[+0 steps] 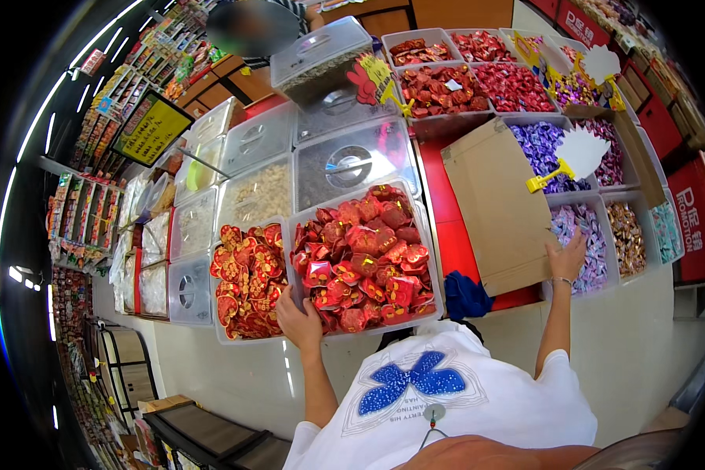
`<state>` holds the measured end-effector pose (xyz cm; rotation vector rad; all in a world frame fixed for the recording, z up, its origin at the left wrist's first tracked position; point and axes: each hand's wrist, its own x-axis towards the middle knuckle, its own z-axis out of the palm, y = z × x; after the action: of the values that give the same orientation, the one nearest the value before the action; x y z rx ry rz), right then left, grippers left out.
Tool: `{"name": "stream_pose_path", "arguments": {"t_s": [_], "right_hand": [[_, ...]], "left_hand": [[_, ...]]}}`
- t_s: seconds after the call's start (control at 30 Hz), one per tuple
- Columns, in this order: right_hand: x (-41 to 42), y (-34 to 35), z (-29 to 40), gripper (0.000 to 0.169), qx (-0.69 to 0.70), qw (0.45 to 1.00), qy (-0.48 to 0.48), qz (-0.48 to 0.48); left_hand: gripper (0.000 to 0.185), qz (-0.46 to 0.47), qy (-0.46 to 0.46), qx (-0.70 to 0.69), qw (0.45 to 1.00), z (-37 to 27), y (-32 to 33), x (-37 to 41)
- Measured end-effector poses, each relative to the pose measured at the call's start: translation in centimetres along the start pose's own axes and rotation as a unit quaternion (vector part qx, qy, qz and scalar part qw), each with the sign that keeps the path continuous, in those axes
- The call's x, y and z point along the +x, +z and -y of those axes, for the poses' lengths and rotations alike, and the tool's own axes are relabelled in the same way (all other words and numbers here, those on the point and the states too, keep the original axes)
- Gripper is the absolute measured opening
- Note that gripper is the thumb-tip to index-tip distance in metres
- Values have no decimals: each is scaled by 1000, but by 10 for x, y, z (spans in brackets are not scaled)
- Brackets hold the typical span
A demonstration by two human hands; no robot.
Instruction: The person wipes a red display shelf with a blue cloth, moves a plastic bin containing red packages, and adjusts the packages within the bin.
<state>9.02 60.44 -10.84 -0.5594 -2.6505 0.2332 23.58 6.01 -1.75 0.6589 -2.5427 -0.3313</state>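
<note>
My left hand [299,320] grips the adjoining walls at the front of two clear plastic bins. The larger plastic bin [439,294] holds red-wrapped sweets [358,252]; the smaller, to its left, holds red-and-gold packets [249,276]. Both sit on top of lidded containers. Over at the right, my right hand [567,255] rests at the left side of a bin of lilac-wrapped sweets [593,247], beside the edge of a flat cardboard sheet [493,205]. Whether its fingers grip the bin or the cardboard cannot be made out.
Lidded clear containers [352,158] cover the left of the display. Bins of red sweets [440,88] and purple sweets [534,147] stand behind the cardboard. A blue cloth [465,295] lies at the front edge. Across the display is a person [258,61]. Price-sign clips [549,176] stick up.
</note>
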Motion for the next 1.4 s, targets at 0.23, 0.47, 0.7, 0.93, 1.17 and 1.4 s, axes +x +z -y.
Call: {"name": "stream_pose_path", "arguments": {"t_s": [0.23, 0.47, 0.7, 0.93, 1.17, 1.4], "right_hand": [[-14, 47, -12, 79, 10, 970, 74, 230], [23, 40, -33, 57, 60, 973, 18, 222], [24, -31, 3, 45, 6, 985, 47, 167], [28, -5, -14, 41, -36, 982, -4, 186], [32, -4, -5, 48, -87, 968, 34, 234], [29, -19, 0, 40, -32, 994, -19, 101]], "left_hand": [[46, 8, 1, 13, 1000, 15, 7, -8], [47, 14, 18, 4, 1000, 11, 4, -4], [47, 18, 12, 5, 1000, 7, 3, -3], [46, 18, 20, 0, 1000, 9, 2, -5], [46, 21, 13, -12, 1000, 9, 3, -4], [47, 26, 15, -6, 1000, 9, 2, -4]]}}
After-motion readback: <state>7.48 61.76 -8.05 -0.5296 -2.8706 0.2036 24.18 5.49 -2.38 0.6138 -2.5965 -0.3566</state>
